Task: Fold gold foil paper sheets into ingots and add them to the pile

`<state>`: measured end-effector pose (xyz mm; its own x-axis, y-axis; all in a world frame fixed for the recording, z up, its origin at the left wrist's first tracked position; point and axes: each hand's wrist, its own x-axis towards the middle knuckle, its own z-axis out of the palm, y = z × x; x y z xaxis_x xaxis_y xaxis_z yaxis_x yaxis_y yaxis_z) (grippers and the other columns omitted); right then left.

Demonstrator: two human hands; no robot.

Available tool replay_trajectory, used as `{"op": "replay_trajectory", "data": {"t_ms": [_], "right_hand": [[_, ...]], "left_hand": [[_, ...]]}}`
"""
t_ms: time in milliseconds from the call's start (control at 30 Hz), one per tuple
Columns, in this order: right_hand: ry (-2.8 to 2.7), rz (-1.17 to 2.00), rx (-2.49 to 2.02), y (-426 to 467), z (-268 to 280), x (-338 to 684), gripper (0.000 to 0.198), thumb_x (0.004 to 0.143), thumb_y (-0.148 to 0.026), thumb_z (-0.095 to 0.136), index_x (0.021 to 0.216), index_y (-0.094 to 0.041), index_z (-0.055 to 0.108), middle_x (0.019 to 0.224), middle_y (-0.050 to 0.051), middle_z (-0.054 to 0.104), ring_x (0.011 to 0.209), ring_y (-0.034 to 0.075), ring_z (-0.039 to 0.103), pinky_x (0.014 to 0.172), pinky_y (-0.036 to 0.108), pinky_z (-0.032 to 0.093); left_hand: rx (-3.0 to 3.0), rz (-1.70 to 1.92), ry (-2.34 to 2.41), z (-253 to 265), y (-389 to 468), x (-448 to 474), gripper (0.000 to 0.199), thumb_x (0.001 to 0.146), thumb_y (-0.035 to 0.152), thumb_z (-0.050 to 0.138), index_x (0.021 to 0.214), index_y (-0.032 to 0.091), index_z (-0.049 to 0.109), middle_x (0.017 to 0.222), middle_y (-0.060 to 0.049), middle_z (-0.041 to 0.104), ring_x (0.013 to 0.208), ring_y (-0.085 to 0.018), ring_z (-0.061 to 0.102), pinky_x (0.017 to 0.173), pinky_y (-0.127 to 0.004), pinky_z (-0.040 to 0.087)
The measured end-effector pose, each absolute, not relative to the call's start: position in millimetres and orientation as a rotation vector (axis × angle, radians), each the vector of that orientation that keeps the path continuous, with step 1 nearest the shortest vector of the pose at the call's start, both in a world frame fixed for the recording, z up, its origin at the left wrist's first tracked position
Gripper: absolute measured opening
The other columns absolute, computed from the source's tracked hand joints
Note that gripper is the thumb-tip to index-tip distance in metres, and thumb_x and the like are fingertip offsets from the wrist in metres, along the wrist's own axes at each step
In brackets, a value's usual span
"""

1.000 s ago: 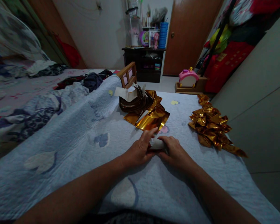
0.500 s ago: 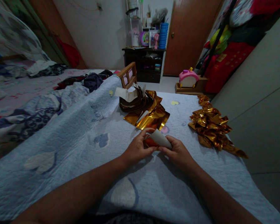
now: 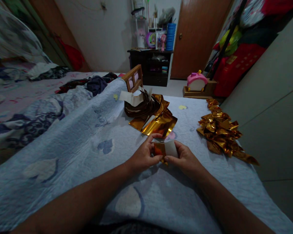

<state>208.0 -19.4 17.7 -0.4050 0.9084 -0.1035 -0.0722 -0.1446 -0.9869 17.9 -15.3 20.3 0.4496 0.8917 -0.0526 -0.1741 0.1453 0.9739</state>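
Note:
Between both hands is a small sheet of gold foil paper (image 3: 170, 149), partly folded, its pale backing turned toward me on the right and shiny gold on the left. My left hand (image 3: 146, 153) pinches its left side, thumb in front and fingers behind. My right hand (image 3: 185, 157) grips the right side in the same way. Just beyond them lies a fanned stack of gold foil sheets (image 3: 161, 124) with curled, dark-looking edges and pale backs. Off to the right, a heap of folded gold foil pieces (image 3: 219, 131) spreads along the bed edge.
A light blue quilt (image 3: 88, 182) with heart shapes covers the bed under my hands. A wooden bed rail (image 3: 139, 75) rises behind the stack. Rumpled bedding (image 3: 39, 128) lies left. Farther back are a dark cabinet (image 3: 146, 70) and a pink toy (image 3: 197, 79).
The foil paper between my hands has been turned: its pale part, slanted and rolled before, now stands more upright, with more gold facing me. Both hands stay in nearly the same place.

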Motion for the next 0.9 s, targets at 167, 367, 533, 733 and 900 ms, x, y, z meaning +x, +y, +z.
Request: {"op": "replay_trajectory", "data": {"t_ms": [167, 367, 533, 733, 900], "right_hand": [[-1.391, 1.617, -1.041, -22, 21, 203, 0.031, 0.073, -0.026, 0.077, 0.101, -0.018, 0.068, 0.084, 0.002, 0.069, 0.069, 0.015, 0.058, 0.062, 0.028, 0.046], [-1.319, 1.57, -1.038, -22, 19, 201, 0.029, 0.074, -0.029, 0.079, 0.099, -0.019, 0.069, 0.078, 0.0, 0.067, 0.065, 0.014, 0.056, 0.06, 0.028, 0.045], [-1.287, 1.532, -1.044, -21, 19, 201, 0.036, 0.071, -0.032, 0.083, 0.102, -0.019, 0.069, 0.085, 0.003, 0.07, 0.071, 0.016, 0.06, 0.066, 0.03, 0.048], [-1.267, 1.541, -1.074, -23, 17, 200, 0.032, 0.073, -0.034, 0.084, 0.095, -0.02, 0.066, 0.079, 0.001, 0.067, 0.066, 0.015, 0.058, 0.062, 0.029, 0.046], [-1.191, 1.57, -1.076, -25, 15, 201, 0.034, 0.073, -0.036, 0.082, 0.098, -0.02, 0.066, 0.081, 0.001, 0.067, 0.065, 0.014, 0.058, 0.061, 0.028, 0.047]], "left_hand": [[1.176, 0.935, 0.782, 16, -15, 20, 0.057, 0.072, 0.014, 0.079, 0.121, 0.021, 0.05, 0.097, -0.004, 0.071, 0.086, -0.017, 0.069, 0.077, -0.027, 0.051], [1.084, 0.961, 0.769, 14, -13, 22, 0.037, 0.077, 0.029, 0.084, 0.105, 0.016, 0.064, 0.101, -0.007, 0.072, 0.095, -0.02, 0.069, 0.086, -0.031, 0.053], [1.065, 0.994, 0.755, 10, -12, 21, 0.04, 0.076, 0.027, 0.086, 0.107, 0.015, 0.065, 0.098, -0.005, 0.072, 0.085, -0.016, 0.069, 0.079, -0.027, 0.053], [1.049, 0.963, 0.706, 8, -13, 23, 0.04, 0.075, 0.025, 0.087, 0.108, 0.016, 0.065, 0.1, -0.005, 0.072, 0.09, -0.016, 0.069, 0.084, -0.028, 0.053], [1.055, 0.93, 0.763, 10, -12, 20, 0.043, 0.073, 0.03, 0.088, 0.107, 0.014, 0.068, 0.093, -0.006, 0.074, 0.081, -0.016, 0.069, 0.077, -0.027, 0.053]]}}
